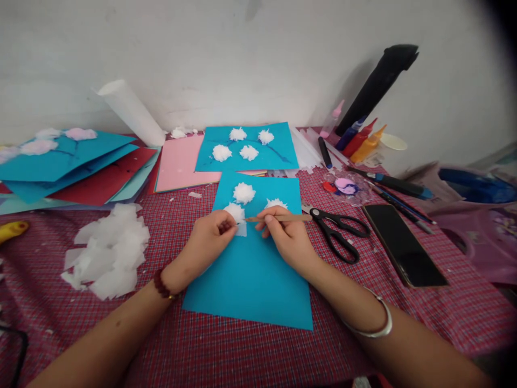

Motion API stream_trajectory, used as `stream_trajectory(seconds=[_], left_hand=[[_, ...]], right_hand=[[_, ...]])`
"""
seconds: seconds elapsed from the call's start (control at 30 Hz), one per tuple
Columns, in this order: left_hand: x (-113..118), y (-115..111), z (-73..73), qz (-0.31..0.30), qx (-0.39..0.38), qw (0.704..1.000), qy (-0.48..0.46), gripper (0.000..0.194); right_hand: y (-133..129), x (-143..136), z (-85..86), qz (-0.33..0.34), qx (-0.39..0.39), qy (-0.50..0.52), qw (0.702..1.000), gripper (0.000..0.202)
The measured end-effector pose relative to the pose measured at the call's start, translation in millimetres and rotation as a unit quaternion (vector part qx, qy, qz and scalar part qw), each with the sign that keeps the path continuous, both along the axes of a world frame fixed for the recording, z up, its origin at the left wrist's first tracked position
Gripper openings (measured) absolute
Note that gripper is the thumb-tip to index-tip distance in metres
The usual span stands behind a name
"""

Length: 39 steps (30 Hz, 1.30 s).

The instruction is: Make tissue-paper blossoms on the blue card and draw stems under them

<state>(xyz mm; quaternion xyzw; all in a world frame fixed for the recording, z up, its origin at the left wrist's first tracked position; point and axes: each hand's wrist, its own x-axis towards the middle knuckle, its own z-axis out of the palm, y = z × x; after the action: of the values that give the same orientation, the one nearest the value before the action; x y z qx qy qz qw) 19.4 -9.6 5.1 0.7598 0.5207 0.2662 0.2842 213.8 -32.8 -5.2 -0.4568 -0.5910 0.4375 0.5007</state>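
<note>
A blue sheet of paper [250, 280] lies in front of me, bearing white tissue-paper puffs such as the top one [244, 192]. My left hand [212, 237] is closed in a pinch on a small white tissue paper piece [241, 230] over the sheet. In my right hand [288, 234] is a thin wooden stick [297, 217], held level, its tapered tip pointing left at the tissue piece. Another puff [277, 203] is partly hidden behind the right hand. A pile of tissue pieces [111, 250] rests to the left.
Black-handled scissors [337, 221] and a phone [404, 245] lie to the right. Behind them are a paint palette [346, 187] and paint bottles [365, 143]. A second decorated blue sheet [250, 143] is at the back. Stacked coloured papers [109, 175] sit left; a white roll [131, 110] leans on the wall.
</note>
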Motion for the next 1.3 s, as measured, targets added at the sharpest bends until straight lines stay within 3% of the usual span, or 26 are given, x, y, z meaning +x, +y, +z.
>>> stream_trajectory(seconds=[0.13, 0.27, 0.43, 0.63, 0.8, 1.0, 1.07, 1.17, 1.3], left_hand=[[1, 1, -0.8, 0.021, 0.008, 1.0, 0.008, 0.009], [1, 2, -1.0, 0.028, 0.009, 1.0, -0.004, 0.009], [3, 2, -0.4, 0.045, -0.001, 0.998, -0.037, 0.008], [-6, 10, 2.1, 0.081, -0.09, 0.983, -0.14, 0.014], [-13, 15, 3.2, 0.053, -0.157, 0.97, -0.178, 0.01], [-12, 15, 2.8, 0.038, -0.151, 0.973, -0.169, 0.008], [-11, 15, 1.0, 0.036, -0.153, 0.972, -0.173, 0.008], [-14, 16, 1.0, 0.035, -0.177, 0.961, -0.21, 0.009], [-39, 17, 14.0, 0.012, -0.208, 0.943, -0.262, 0.014]], right_hand=[[-6, 1, 4.3, 0.011, 0.019, 0.029, 0.999, 0.016], [-7, 0, 4.0, 0.059, 0.011, -0.044, 0.997, 0.018], [-4, -1, 1.9, 0.067, 0.041, -0.127, 0.989, 0.019], [-5, -1, 0.4, 0.069, 0.082, -0.17, 0.98, 0.021], [-6, -1, 1.3, 0.086, 0.098, -0.188, 0.974, 0.022], [-7, -3, 0.2, 0.105, 0.127, -0.221, 0.961, 0.023], [-8, -4, 0.8, 0.088, 0.11, -0.197, 0.97, 0.021], [-9, -2, 2.3, 0.019, 0.04, -0.08, 0.996, 0.018], [-7, 0, 4.0, -0.012, -0.033, 0.053, 0.998, 0.019]])
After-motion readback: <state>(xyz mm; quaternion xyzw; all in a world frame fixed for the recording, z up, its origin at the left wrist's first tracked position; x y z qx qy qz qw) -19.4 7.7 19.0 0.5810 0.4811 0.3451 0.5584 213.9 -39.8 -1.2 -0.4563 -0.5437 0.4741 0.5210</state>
